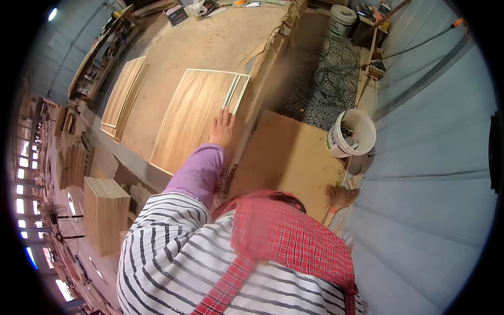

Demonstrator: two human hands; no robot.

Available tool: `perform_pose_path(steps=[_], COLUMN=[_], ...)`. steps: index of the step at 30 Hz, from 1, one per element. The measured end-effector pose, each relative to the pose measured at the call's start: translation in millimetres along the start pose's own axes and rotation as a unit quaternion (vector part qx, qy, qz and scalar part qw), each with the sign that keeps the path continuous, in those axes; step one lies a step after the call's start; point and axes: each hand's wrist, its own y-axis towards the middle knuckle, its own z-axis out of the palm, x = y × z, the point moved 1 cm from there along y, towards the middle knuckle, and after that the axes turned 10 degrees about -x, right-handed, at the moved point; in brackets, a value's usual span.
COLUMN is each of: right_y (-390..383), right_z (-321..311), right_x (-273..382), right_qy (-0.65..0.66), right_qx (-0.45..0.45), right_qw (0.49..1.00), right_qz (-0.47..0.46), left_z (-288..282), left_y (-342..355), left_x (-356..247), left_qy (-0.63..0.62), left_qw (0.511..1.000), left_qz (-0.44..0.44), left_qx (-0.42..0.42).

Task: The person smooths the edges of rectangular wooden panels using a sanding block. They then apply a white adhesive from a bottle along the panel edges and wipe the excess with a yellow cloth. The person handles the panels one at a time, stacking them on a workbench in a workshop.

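My left hand, in a purple oversleeve, reaches over the work table. Its fingers are stretched out and lie at the right edge of a flat wood-grain panel with a pale border. By the fingertips are narrow pale-edged strips, lying along that panel's right side; whether the fingers touch the strips or the panel I cannot tell. Farther left on the table lies a low stack of similar panels. My right hand does not show. A brown blur beyond the table's right edge cannot be made out.
A plywood board lies right of the table. Beyond it stand a white bucket with things inside, a brush, tangled cord and another bucket. A tall panel stack is at lower left; a cluttered shelf stands far left.
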Motion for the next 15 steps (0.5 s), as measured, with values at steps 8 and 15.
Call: perform_pose_path(steps=[8, 15], right_y=[86, 117], right_z=[78, 102], right_x=[232, 373], right_qy=[0.094, 0.028], right_qx=[0.057, 0.097], right_qw=[0.986, 0.975], right_qz=[-0.128, -0.200], left_z=[-13, -4], left_y=[73, 132], left_x=[-10, -11], left_qy=[-0.134, -0.162], left_qw=[0.989, 0.979], left_qz=[-0.053, -0.069], left_qx=[-0.044, -0.100])
